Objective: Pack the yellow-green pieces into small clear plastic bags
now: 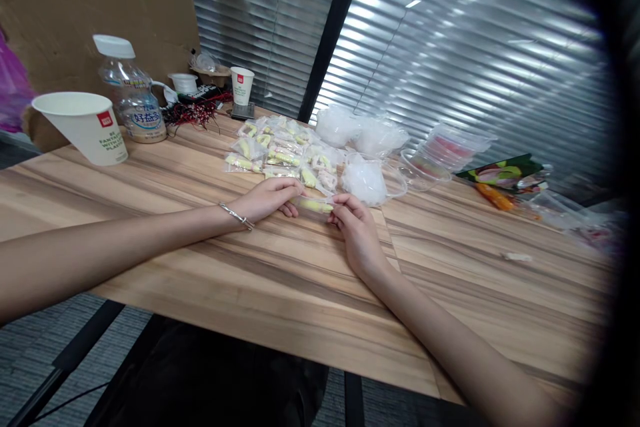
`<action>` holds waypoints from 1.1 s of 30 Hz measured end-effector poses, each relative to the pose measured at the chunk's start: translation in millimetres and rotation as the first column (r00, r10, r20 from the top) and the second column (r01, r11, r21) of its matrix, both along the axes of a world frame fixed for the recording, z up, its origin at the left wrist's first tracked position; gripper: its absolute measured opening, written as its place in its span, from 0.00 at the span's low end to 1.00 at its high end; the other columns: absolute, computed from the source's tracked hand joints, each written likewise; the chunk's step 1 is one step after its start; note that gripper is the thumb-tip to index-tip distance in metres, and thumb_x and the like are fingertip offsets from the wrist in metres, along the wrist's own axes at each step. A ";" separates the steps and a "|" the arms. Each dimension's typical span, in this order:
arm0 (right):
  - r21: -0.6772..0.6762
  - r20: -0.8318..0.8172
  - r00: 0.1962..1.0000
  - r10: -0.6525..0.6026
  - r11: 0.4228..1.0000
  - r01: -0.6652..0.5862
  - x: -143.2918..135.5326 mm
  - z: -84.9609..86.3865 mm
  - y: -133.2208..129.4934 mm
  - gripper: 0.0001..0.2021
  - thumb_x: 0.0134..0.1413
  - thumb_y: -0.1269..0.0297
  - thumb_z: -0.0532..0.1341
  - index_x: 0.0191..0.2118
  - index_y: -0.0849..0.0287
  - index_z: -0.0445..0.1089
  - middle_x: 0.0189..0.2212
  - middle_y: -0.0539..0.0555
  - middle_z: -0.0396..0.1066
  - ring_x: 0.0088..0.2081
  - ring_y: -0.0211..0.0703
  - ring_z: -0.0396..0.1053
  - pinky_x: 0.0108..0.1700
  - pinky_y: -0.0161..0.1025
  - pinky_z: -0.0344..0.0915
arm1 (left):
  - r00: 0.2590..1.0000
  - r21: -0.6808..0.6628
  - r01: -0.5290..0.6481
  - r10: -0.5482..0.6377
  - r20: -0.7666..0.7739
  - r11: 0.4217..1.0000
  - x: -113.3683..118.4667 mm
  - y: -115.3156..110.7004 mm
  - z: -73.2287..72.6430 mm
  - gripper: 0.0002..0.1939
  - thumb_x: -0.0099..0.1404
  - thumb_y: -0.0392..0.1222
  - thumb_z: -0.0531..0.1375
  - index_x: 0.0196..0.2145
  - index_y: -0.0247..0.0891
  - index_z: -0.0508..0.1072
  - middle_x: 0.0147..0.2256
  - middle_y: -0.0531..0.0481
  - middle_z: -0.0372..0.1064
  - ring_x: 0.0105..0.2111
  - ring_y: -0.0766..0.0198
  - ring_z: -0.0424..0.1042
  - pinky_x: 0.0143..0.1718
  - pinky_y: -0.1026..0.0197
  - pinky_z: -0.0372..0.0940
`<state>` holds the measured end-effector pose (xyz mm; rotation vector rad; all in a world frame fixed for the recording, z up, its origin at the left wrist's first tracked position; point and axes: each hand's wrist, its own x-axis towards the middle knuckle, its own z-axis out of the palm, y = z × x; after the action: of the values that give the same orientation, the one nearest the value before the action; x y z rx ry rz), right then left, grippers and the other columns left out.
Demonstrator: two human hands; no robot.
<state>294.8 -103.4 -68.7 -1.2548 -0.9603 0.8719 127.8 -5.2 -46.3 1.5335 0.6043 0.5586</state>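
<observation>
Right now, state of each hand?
Left hand: closed, pinching one end of the clear packet with yellow contents.
Right hand: closed, pinching the packet's other end.

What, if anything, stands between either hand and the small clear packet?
Nothing visible: the left hand and the right hand already pinch the small clear packet at opposite ends, on the near side of the packet pile.

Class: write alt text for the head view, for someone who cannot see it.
A person's left hand and right hand hold a clear packet with yellow contents at a wood-grain table. Beyond lie similar packets; a paper cup and a bottle stand to the left.
</observation>
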 end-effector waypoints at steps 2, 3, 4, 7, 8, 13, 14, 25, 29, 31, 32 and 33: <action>0.003 -0.002 1.000 0.001 1.000 -0.001 0.0 -0.1 0.1 0.05 0.47 0.63 0.61 0.32 0.56 0.67 0.25 0.46 0.64 0.27 0.36 0.61 0.30 0.33 0.57 | 1.000 0.002 -0.007 0.007 -0.009 1.000 0.0 -0.3 0.5 0.09 0.63 0.39 0.54 0.35 0.31 0.70 0.27 0.50 0.70 0.25 0.69 0.72 0.31 0.66 0.67; 0.004 -0.003 1.000 0.002 1.000 -0.002 0.0 -0.2 0.1 0.04 0.47 0.64 0.61 0.32 0.56 0.68 0.25 0.46 0.64 0.27 0.36 0.61 0.30 0.33 0.57 | 1.000 0.003 -0.009 0.009 -0.011 1.000 0.0 -0.4 0.6 0.09 0.63 0.39 0.54 0.35 0.31 0.70 0.27 0.50 0.70 0.25 0.69 0.72 0.31 0.66 0.67; 0.004 -0.004 1.000 0.002 1.000 -0.002 0.1 -0.3 0.1 0.04 0.47 0.64 0.61 0.32 0.56 0.68 0.25 0.46 0.64 0.27 0.36 0.61 0.30 0.33 0.57 | 1.000 0.004 -0.009 0.009 -0.010 1.000 0.0 -0.2 0.5 0.09 0.63 0.39 0.54 0.35 0.31 0.70 0.27 0.50 0.70 0.25 0.69 0.72 0.31 0.66 0.67; 0.002 0.000 1.000 0.003 1.000 -0.003 0.5 -0.2 0.2 0.04 0.47 0.64 0.61 0.32 0.56 0.67 0.25 0.46 0.64 0.26 0.36 0.61 0.30 0.33 0.57 | 1.000 0.006 0.001 -0.001 0.001 1.000 0.1 0.6 -0.3 0.09 0.63 0.40 0.55 0.35 0.31 0.71 0.26 0.51 0.70 0.25 0.69 0.72 0.31 0.66 0.67; 0.001 0.002 1.000 0.002 1.000 -0.002 0.6 -0.1 0.3 0.05 0.47 0.63 0.61 0.32 0.56 0.67 0.24 0.46 0.64 0.26 0.36 0.61 0.30 0.33 0.57 | 1.000 0.007 0.005 -0.005 0.003 1.000 0.1 0.9 -0.6 0.09 0.62 0.41 0.55 0.35 0.31 0.71 0.26 0.51 0.70 0.25 0.69 0.71 0.31 0.66 0.67; -0.002 0.000 1.000 0.003 1.000 -0.003 0.7 0.1 0.1 0.04 0.47 0.64 0.61 0.32 0.56 0.67 0.24 0.46 0.63 0.26 0.35 0.61 0.30 0.33 0.57 | 1.000 0.015 0.001 -0.001 -0.013 1.000 0.5 0.9 -0.4 0.09 0.63 0.39 0.53 0.35 0.31 0.70 0.27 0.50 0.70 0.25 0.69 0.72 0.31 0.66 0.67; -0.001 -0.002 1.000 0.005 1.000 -0.005 0.6 0.1 0.0 0.04 0.47 0.64 0.60 0.32 0.56 0.67 0.24 0.46 0.63 0.26 0.35 0.61 0.30 0.33 0.57 | 1.000 0.015 -0.001 0.001 -0.015 1.000 0.6 0.7 -0.3 0.09 0.63 0.38 0.53 0.35 0.31 0.70 0.27 0.50 0.70 0.25 0.69 0.72 0.31 0.66 0.67; -0.007 0.012 1.000 0.008 1.000 -0.008 -0.6 1.9 1.1 0.04 0.46 0.63 0.61 0.31 0.56 0.67 0.24 0.46 0.64 0.25 0.36 0.61 0.30 0.33 0.56 | 1.000 0.003 0.010 -0.010 0.010 1.000 0.2 0.5 -2.1 0.09 0.62 0.41 0.55 0.35 0.32 0.70 0.27 0.51 0.70 0.25 0.70 0.72 0.31 0.67 0.67; -0.014 0.007 1.000 0.003 1.000 -0.003 -0.5 1.7 0.8 0.05 0.45 0.64 0.61 0.31 0.56 0.68 0.24 0.46 0.64 0.26 0.36 0.61 0.29 0.33 0.56 | 1.000 0.006 -0.007 0.007 -0.007 1.000 0.6 -0.3 -0.6 0.09 0.63 0.39 0.53 0.34 0.31 0.70 0.27 0.50 0.70 0.25 0.70 0.72 0.31 0.67 0.67; -0.006 0.006 1.000 0.009 1.000 -0.009 -0.5 1.4 0.7 0.04 0.46 0.64 0.61 0.31 0.56 0.68 0.24 0.46 0.64 0.26 0.36 0.61 0.30 0.33 0.56 | 1.000 0.011 -0.008 0.009 -0.010 1.000 0.6 0.2 -0.9 0.08 0.63 0.39 0.53 0.34 0.31 0.70 0.27 0.51 0.69 0.25 0.69 0.72 0.31 0.66 0.67; -0.001 0.007 1.000 0.012 1.000 -0.012 -0.4 1.3 0.7 0.04 0.46 0.65 0.61 0.31 0.56 0.68 0.24 0.46 0.64 0.26 0.36 0.61 0.30 0.33 0.56 | 1.000 0.014 -0.007 0.007 -0.011 1.000 0.6 0.7 -1.5 0.08 0.63 0.39 0.53 0.34 0.31 0.70 0.27 0.51 0.69 0.25 0.69 0.72 0.31 0.66 0.67; 0.002 0.009 1.000 0.014 1.000 -0.014 -0.3 1.2 0.8 0.04 0.46 0.65 0.61 0.31 0.56 0.68 0.24 0.46 0.64 0.26 0.35 0.61 0.30 0.33 0.56 | 1.000 0.017 -0.004 0.004 -0.011 1.000 0.5 1.3 -2.3 0.08 0.63 0.39 0.53 0.34 0.31 0.70 0.27 0.51 0.69 0.25 0.69 0.72 0.31 0.66 0.67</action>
<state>294.4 -102.6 -67.5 -1.2521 -0.9782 0.8770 128.3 -3.9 -48.6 1.5527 0.6132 0.5599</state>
